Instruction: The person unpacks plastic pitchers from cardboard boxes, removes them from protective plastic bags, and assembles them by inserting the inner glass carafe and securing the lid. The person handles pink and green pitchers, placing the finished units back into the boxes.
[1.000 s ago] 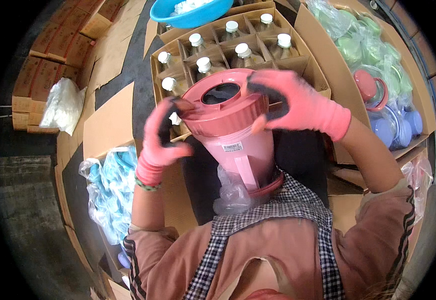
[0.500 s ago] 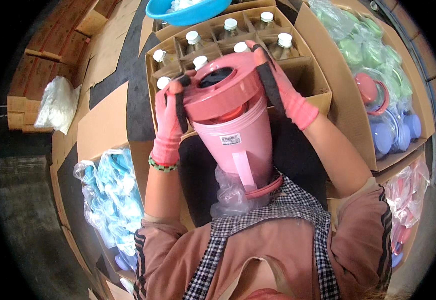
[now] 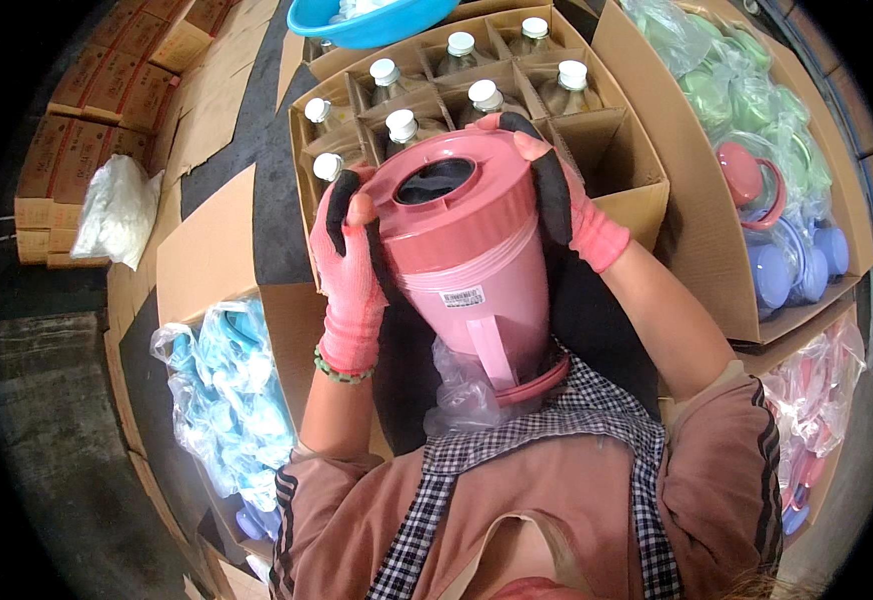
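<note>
A pale pink plastic jug (image 3: 487, 310) with a small white label and a handle sits in front of my apron, leaning slightly. Over its mouth lies a darker pink round lid (image 3: 492, 225) with a raised ring around a dark central opening. My left hand (image 3: 345, 245) in a pink and black glove, thumb tip bare, grips the lid's left side. On the opposite side my right hand (image 3: 562, 190), gloved alike, holds the lid's rim. Below the handle are a dark pink round piece (image 3: 535, 386) and a crumpled clear plastic bag (image 3: 462, 392).
Ahead stands a divided carton (image 3: 647, 185) with several white-capped bottles, a blue basin (image 3: 372, 22) behind it. At right, a box (image 3: 707, 250) holds bagged green, pink and purple plastic parts. Bagged blue parts (image 3: 232, 390) fill a box at left; bagged pink parts (image 3: 815, 400) are at lower right.
The lid has come down from a tilted position above the jug's rim and now sits level on it. Both hands have lowered with it; the reddish inside gap is covered.
</note>
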### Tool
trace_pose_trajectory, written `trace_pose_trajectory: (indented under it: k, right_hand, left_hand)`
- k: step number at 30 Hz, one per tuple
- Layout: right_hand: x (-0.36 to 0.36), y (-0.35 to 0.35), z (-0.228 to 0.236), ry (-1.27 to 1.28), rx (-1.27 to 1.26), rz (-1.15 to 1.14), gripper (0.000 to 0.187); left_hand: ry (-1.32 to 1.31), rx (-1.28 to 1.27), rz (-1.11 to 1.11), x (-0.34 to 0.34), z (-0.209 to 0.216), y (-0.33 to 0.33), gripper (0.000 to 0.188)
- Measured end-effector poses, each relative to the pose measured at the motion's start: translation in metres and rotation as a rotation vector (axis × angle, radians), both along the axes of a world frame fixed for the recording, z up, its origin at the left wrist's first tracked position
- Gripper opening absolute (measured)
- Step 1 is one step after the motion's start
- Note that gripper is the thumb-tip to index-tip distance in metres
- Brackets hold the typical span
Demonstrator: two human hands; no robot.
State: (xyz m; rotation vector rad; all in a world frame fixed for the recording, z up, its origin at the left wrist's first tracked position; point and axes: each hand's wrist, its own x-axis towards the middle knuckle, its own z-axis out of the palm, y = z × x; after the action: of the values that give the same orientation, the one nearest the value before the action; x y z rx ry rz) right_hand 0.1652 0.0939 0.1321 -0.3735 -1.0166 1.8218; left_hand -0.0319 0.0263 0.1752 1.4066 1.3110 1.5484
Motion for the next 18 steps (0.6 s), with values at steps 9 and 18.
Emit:
trace_pose_trajectory:
  k: [9,18]
  right_hand:
    - [-0.004,0.01,-0.001,0.072,-0.12,0.032,0.034]
    - [-0.003,-0.004,-0.006,0.212,-0.098,0.106,0.036]
  left_hand:
    - [-0.529,-0.265,-0.214,-0.015,-0.014,0.015,0.054]
    - [-0.205,-0.004,-0.099,-0.012,-0.029,-0.01,0.046]
